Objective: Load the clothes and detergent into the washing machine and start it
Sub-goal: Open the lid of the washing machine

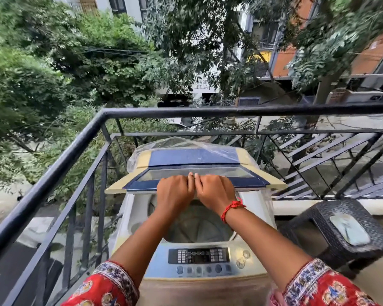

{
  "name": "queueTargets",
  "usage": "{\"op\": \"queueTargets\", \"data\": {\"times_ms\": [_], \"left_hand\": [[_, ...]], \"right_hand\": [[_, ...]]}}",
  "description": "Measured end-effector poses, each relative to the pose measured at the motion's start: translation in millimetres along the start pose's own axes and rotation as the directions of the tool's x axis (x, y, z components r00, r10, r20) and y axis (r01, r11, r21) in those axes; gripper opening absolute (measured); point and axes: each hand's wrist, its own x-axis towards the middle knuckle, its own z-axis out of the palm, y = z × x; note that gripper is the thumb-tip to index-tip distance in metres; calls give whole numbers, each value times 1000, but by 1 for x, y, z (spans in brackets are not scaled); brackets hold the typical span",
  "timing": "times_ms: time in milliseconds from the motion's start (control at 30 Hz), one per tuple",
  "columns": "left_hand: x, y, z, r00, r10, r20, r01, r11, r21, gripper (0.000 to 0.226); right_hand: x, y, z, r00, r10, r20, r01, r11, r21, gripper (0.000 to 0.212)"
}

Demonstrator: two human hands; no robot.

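Note:
A top-loading washing machine point(255, 206) stands on a balcony in front of me. Its blue, glass-panelled folding lid point(248, 181) is raised off the tub, tilted up and back. My left hand point(174, 195) and my right hand point(216, 192) grip the lid's front edge side by side, fingers curled over it. Under my arms the drum point(199, 226) lies open and looks empty. The control panel point(198, 256) with its display and buttons is at the near edge. No clothes or detergent are in view.
A black metal railing point(60, 160) encloses the balcony at left and ahead. A dark wicker stool point(318, 226) with a pale flat object point(349, 228) on top stands to the right of the machine. A clear plastic sheet point(177, 142) covers the machine's back.

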Motion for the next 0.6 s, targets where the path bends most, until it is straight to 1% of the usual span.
{"op": "queueTargets", "data": {"times_ms": [133, 200, 300, 433, 600], "left_hand": [[33, 4, -16, 999, -23, -40, 23, 1000, -1, 55], [54, 6, -22, 998, -37, -46, 37, 999, -9, 55], [88, 7, -31, 997, -32, -67, 32, 999, 5, 58], [136, 5, -34, 991, -17, -136, 20, 1000, 18, 61], [197, 3, -34, 980, -9, -199, 2, 999, -32, 56]], "right_hand": [[35, 2, -11, 1000, 30, -9, -30, 999, -14, 59], [56, 4, -15, 999, 45, -20, -45, 999, -14, 57], [88, 6, -25, 998, 32, -55, -33, 999, -26, 52], [133, 12, -30, 995, 28, -95, -30, 999, -22, 53], [196, 24, -26, 992, 51, -118, -52, 999, -6, 51]]}}
